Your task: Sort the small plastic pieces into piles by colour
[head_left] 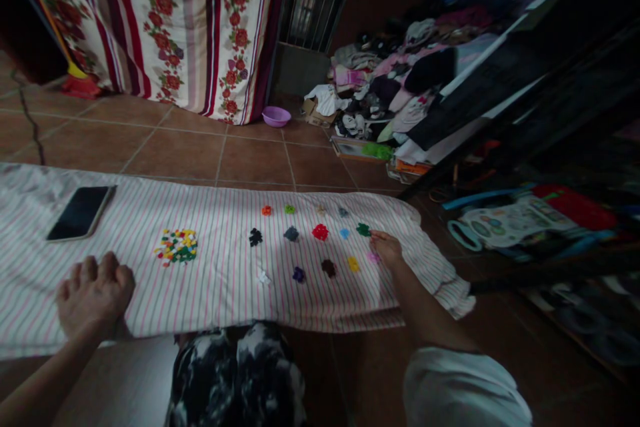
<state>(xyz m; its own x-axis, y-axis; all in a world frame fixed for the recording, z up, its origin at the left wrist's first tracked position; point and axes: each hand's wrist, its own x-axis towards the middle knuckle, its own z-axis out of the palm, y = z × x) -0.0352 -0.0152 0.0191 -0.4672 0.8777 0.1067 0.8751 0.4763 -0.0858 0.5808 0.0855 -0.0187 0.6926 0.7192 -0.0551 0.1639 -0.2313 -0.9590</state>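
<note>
My right hand reaches over the striped cloth, its thumb and fingers pinched together at the edge of a dark green pile of small pieces. Anything between the fingertips is too small to make out. Just below these fingers lies a pink pile. Other small single-colour piles sit in rows to the left, among them red, yellow, brown and black. My left hand rests palm down on the cloth, fingers slightly apart and holding nothing. Nearest it is a mixed-colour pile of small pieces.
A phone lies on the striped cloth at the left. Beyond it are a tiled floor, a purple basin, a floral curtain and a heap of clothes. Dark shelving stands at the right.
</note>
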